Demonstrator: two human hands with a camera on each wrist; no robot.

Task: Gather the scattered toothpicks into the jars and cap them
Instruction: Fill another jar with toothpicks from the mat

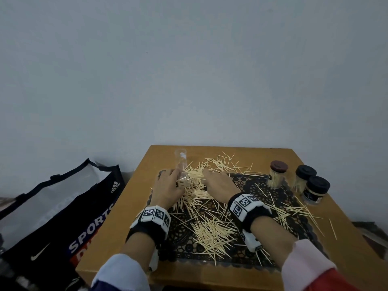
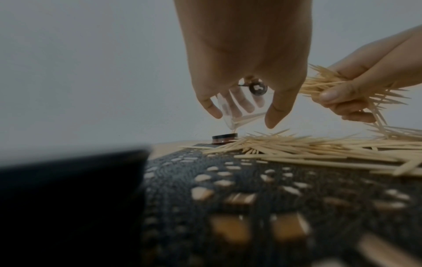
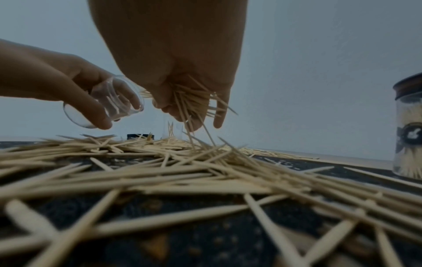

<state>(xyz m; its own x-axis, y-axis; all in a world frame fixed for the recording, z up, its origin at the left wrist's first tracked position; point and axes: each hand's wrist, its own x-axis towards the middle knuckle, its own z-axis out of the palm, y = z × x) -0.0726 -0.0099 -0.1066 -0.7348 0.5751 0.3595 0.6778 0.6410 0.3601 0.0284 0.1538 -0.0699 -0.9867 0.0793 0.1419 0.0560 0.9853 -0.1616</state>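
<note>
my left hand (image 1: 168,184) grips the tilted clear jar (image 3: 107,103), mouth toward the right. my right hand (image 1: 219,182) clutches a toothpick bundle (image 2: 331,86) beside that mouth. loose toothpicks (image 1: 210,227) cover the tabletop (image 1: 346,238); three capped jars (image 1: 277,174) stand far right.

A square light-brown wooden table (image 1: 134,211) carries a black lace-patterned mat (image 1: 279,192) at its centre. Pale wooden toothpicks (image 1: 212,229) lie scattered over the mat and on the bare wood beyond it. Three capped clear jars of toothpicks (image 1: 277,175) stand at the mat's far right corner.
</note>
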